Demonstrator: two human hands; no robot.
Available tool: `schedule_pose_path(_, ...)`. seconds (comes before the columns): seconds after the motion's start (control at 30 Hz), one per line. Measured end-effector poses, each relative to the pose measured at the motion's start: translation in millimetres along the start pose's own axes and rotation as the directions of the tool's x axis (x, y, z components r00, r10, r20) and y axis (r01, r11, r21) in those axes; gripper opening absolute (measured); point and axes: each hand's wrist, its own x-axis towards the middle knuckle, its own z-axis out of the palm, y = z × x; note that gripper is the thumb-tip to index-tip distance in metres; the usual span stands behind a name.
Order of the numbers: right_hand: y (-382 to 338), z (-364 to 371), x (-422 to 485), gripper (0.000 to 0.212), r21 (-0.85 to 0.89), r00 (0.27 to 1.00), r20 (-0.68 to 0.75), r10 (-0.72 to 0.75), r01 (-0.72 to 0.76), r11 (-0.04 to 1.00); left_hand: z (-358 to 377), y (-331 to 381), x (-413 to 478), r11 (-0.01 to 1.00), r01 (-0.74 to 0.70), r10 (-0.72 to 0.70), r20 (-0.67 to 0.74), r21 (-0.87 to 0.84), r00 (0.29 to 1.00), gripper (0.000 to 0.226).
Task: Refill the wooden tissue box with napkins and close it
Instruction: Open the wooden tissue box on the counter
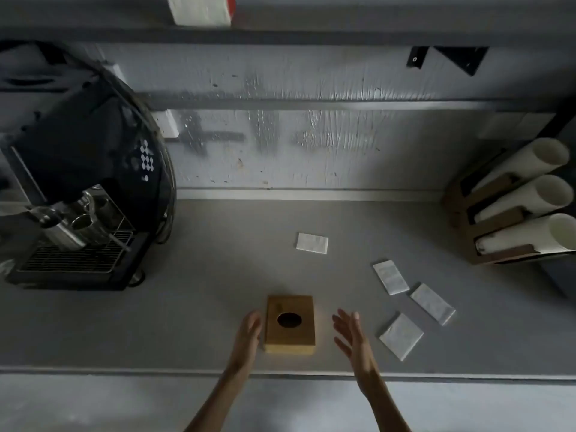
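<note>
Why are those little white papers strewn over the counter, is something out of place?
Yes. Four napkins lie loose and at mixed angles on the counter: one behind the wooden tissue box, three to its right. The box is shut. The left hand and the right hand flank it, holding nothing.

Matt wood box (290,324) (paper napkins (312,243)).

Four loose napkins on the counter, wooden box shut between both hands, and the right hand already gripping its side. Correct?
Not quite. In the head view the right hand is open and apart from the wooden tissue box; the left hand is against its side. Four napkins do lie loose on the counter.
</note>
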Motion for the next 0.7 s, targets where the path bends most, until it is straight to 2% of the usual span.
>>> schedule_pose_path(0.03, 0.8, 8.5, -2.2, 0.092, 0.018, 0.998, -0.001, 0.066, -0.066, 0.998, 4.4, 1.1, -2.5, 0.998, 0.039, -0.038, 0.030, -0.045, 0.999, 0.023)
schedule_pose_path(0.13, 9.8, 27.2, -6.6, 0.096, 0.019, 0.968, 0.074, 0.238, -0.240, 0.971, 10.8, 3.2, -13.6, 0.998, 0.048, -0.052, 0.106, 0.038, 0.993, 0.027)
schedule_pose_path(0.27, 13.3, 40.7, -10.0, 0.111, -0.066, 0.959, 0.097, 0.265, -0.260, 0.963, -0.3, 0.9, -15.8, 0.994, 0.040, -0.054, 0.141, 0.098, 0.989, 0.029)
schedule_pose_path(0.33, 14.6, 42.0, -11.9, 0.091, -0.079, 0.960, 0.084, 0.268, -0.262, 0.962, -5.9, -4.5, -17.0, 0.987, 0.022, -0.054, 0.195, 0.160, 0.979, 0.032)
schedule_pose_path(0.4, 19.6, 40.4, -13.7, 0.069, -0.089, 0.971, 0.081, 0.227, -0.220, 0.972, -7.1, -7.7, -23.0, 0.981, -0.023, -0.019, 0.214, 0.191, 0.977, 0.031)
schedule_pose_path(0.5, 39.9, 32.3, -7.9, 0.059, -0.243, 0.994, 0.056, 0.092, -0.076, 0.967, -7.2, -10.0, -22.7, 0.976, -0.071, 0.032, 0.188, 0.206, 0.982, 0.023)
schedule_pose_path(0.57, 55.3, 28.1, -3.4, 0.052, -0.419, 0.995, 0.101, -0.016, 0.057, 0.906, -9.8, -12.4, -16.7, 0.964, -0.085, 0.038, 0.182, 0.253, 0.982, 0.027)
schedule_pose_path(0.63, 53.2, 31.1, -6.3, 0.062, -0.580, 0.984, 0.152, -0.091, 0.163, 0.798, -11.8, -15.6, -9.3, 0.943, -0.086, 0.027, 0.185, 0.323, 0.982, 0.039)
schedule_pose_path(0.7, 54.1, 31.9, -6.3, 0.062, -0.656, 0.972, 0.179, -0.154, 0.234, 0.717, -12.2, -17.8, -4.4, 0.918, -0.096, 0.025, 0.185, 0.386, 0.982, 0.048)
